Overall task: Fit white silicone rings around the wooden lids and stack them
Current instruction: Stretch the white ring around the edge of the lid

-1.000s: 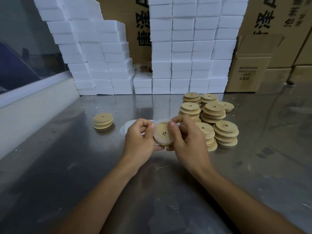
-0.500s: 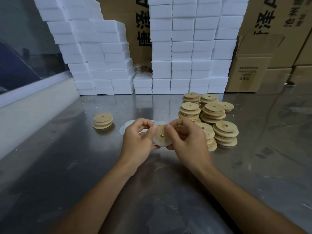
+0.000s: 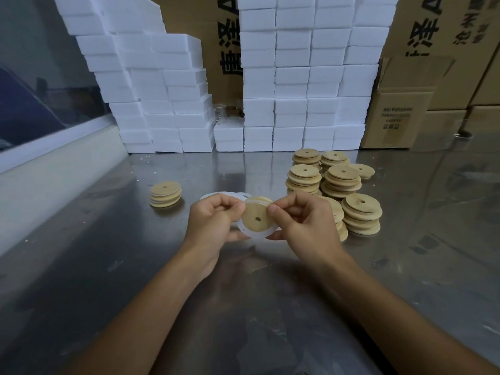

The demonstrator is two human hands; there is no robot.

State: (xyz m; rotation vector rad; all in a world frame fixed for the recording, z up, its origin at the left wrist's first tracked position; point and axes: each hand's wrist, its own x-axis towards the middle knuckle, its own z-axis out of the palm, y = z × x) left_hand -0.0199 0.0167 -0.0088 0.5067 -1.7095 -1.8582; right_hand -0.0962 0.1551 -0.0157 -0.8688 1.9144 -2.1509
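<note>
Both hands, left hand and right hand, pinch wooden lid above desk; white silicone ring, half a second ago across lid face, now hugs lower rim. Seating nearly done; finished stack waits left of hands.

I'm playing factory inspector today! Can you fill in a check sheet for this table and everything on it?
Surface: shiny metal table, scuffed, white crumbs near the back.
Job's things: wooden lid held up, white ring partly around it; ringed stack left; plain lid stacks right; loose rings behind the hands.
Clutter: nothing seen.
Hands: left hand and right hand both pinch lid and ring.
Cables: nothing seen.
Surroundings: white foam blocks, cardboard boxes behind.
</note>
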